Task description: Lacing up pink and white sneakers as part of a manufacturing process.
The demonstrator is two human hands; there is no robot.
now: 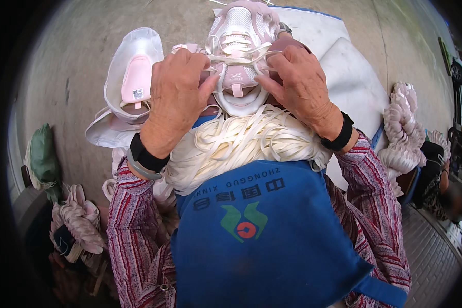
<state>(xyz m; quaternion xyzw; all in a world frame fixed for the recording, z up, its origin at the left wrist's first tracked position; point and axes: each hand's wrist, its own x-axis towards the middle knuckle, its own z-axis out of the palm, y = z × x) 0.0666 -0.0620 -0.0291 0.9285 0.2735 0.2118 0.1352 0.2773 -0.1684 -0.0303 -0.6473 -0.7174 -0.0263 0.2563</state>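
Observation:
A white and pale pink sneaker (241, 21) stands in front of me, its heel opening toward me. Cream shoelaces (236, 60) run through its eyelets and cross loosely over the tongue. My left hand (177, 95) is closed at the left of the opening, thumb and fingers pinching a lace. On the opposite side my right hand (304, 87) pinches the lace too, thumb close to the shoe collar. A thick bundle of loose cream laces (241, 136) lies in my lap, just below the shoe, over a blue apron (272, 220).
At left lie more shoe uppers (133, 51), one with a pink insole. A white sheet (354, 77) spreads at right. Stacked pink shoe parts (403, 123) stand beyond it, with another person (436, 174) nearby. A green sack (42, 154) and bundled pink pieces (77, 220) sit far left.

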